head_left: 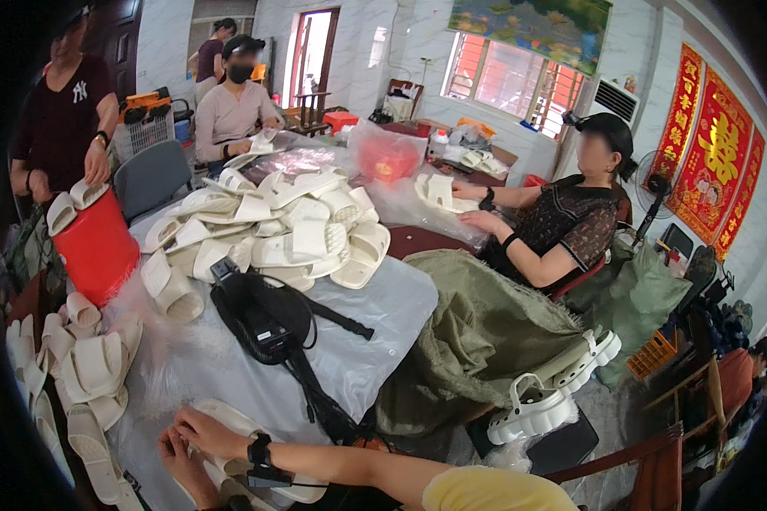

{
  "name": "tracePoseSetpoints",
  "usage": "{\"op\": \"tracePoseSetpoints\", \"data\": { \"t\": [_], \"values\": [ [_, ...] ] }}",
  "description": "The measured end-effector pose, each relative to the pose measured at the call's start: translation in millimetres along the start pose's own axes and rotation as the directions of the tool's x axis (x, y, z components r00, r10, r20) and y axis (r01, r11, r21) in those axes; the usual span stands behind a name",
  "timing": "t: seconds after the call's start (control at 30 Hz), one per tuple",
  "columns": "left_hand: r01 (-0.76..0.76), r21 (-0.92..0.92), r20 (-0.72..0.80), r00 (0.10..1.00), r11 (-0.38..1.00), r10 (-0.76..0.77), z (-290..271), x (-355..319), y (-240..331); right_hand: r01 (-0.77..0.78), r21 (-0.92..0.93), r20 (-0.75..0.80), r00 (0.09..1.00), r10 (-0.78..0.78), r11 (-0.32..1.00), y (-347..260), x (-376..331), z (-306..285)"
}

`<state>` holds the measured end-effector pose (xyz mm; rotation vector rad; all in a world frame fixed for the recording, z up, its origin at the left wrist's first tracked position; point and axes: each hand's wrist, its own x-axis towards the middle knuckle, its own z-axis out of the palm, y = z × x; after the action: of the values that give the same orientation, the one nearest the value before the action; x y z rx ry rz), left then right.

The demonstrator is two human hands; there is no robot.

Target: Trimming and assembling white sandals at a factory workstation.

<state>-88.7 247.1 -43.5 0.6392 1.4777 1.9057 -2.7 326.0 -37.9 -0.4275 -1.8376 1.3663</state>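
Observation:
My right hand (210,433), with a black band at the wrist, reaches in from the lower right. Its fingertips meet those of my left hand (185,465) at the table's near left. Both hands are closed in a pinch, and whatever lies between the fingers is too small to make out. Beneath and beside them lie cream-white slide slippers (230,415), partly covered by my hands and forearm. Left of my hands, more cream slippers (94,375) are stacked along the table's edge.
A big heap of slippers (298,221) covers the far part of the plastic-covered table (366,298). A black strapped bag (264,315) lies mid-table. Green sacks (477,332) and white clogs (533,409) are at right, a red bucket (102,247) at left. Co-workers handle slippers around the table.

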Motion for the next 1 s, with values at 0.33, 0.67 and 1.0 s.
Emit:
{"op": "tracePoseSetpoints", "data": {
  "t": [0.33, 0.67, 1.0],
  "values": [
    [0.061, 0.058, 0.001, 0.998, 0.996, -0.061, 17.3, -28.7, 41.5, -0.025, -0.042, 0.038, 0.999, 0.027, 0.999, 0.9, -2.3, 5.9],
    [0.024, 0.093, -0.198, 0.98, 0.995, -0.005, 12.3, -8.1, 13.5, 0.003, -0.01, -0.002, 1.0, -0.003, 1.0, -3.3, 1.1, 1.8],
    [-0.005, 0.011, -0.134, 0.991, 1.0, 0.006, 18.4, -18.8, 26.8, -0.006, 0.03, -0.015, 1.0, 0.006, 1.0, -10.2, -3.5, 1.0]
  ]
}}
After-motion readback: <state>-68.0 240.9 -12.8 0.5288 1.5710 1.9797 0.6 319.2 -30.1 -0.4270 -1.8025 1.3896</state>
